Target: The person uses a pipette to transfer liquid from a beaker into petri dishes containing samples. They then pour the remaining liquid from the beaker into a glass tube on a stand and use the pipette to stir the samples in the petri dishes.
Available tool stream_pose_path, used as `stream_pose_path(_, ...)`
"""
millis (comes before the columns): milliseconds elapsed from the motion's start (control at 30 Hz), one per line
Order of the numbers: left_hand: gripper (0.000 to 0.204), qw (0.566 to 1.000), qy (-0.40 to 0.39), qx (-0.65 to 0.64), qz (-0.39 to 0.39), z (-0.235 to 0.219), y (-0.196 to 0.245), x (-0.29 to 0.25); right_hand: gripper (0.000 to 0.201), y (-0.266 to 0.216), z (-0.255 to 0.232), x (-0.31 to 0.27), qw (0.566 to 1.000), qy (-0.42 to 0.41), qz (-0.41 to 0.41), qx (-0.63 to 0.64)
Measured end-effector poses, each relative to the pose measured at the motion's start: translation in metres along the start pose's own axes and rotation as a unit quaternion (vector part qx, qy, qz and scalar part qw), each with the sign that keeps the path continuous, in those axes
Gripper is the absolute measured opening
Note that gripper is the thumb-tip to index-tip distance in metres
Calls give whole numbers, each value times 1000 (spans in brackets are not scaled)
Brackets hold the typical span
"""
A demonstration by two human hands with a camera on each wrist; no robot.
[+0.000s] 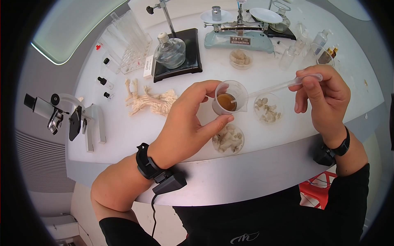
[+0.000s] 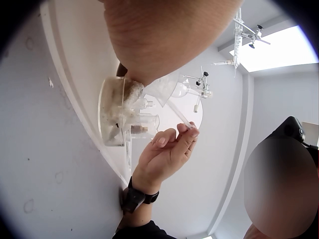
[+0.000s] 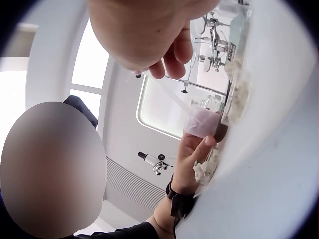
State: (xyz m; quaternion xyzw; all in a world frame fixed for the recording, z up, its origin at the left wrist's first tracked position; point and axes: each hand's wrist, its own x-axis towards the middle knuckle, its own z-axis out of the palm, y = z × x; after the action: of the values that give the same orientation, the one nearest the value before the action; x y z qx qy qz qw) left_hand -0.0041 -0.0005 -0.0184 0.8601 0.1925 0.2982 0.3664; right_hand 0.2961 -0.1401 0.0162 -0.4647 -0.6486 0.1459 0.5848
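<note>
While the left hand (image 1: 182,123) is gripping a cup (image 1: 242,96) above the table (image 1: 123,137), the right hand (image 1: 324,92) is pinching a dropper (image 1: 274,87) reaching inside, whose bulb (image 1: 315,77), probably light and pliant, is calling for gentle holding.

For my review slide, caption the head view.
Left hand holds a cup of brown liquid; right hand holds a dropper, tip inside the cup.

A microscope (image 1: 75,123) is seen at the left, a bundle of pale cord (image 1: 154,101) laid to its right. Beyond the cord, a capped glass vessel (image 1: 171,57) is placed on a black stand base (image 1: 192,47). Farther right, a metal weight (image 1: 216,14) is borne by a balance (image 1: 221,40).
</note>
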Motion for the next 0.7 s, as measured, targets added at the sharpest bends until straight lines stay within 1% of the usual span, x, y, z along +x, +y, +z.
stream_pose_path(100, 59, 1000, 1, -2, -1, 0, 0, 0, 21, 1, 0, 0, 1000, -6, -12, 16)
stream_pose_path(200, 58, 1000, -1, -4, -5, 0, 0, 0, 23, 1, 0, 0, 999, 18, 0, 45)
stream_pose_path(267, 58, 1000, -2, -5, -7, 0, 0, 0, 26, 2, -3, -1, 993, 12, 0, 120)
stream_pose_path(300, 58, 1000, -1, -2, -3, 0, 0, 0, 26, 3, -4, -2, 993, 12, 0, 120)
stream_pose_path(367, 58, 1000, 0, 2, 1, -1, 0, 0, 23, 5, -4, -4, 990, -59, -26, 129)
stream_pose_path(400, 58, 1000, 0, 5, -1, -1, 1, 0, 23, 2, -3, -5, 990, -59, -26, 129)
stream_pose_path(467, 59, 1000, 0, 8, -2, -1, 1, 0, 20, -5, 0, -6, 987, -117, 27, 105)
stream_pose_path(500, 59, 1000, -1, 7, -4, -1, 2, 0, 20, -5, 2, -6, 987, -117, 27, 105)
stream_pose_path(567, 59, 1000, -2, 7, -6, 0, 1, 0, 17, -6, 6, -5, 983, -148, 61, 86)
stream_pose_path(600, 59, 1000, -1, 5, -6, 0, 0, 0, 17, -6, 8, -5, 983, -148, 61, 86)
stream_pose_path(667, 59, 1000, -1, 4, -6, 0, 0, 0, 16, -6, 10, -5, 978, -144, 94, 114)
stream_pose_path(700, 59, 1000, -1, 3, -7, 0, 0, 0, 16, -5, 10, -6, 978, -144, 95, 115)
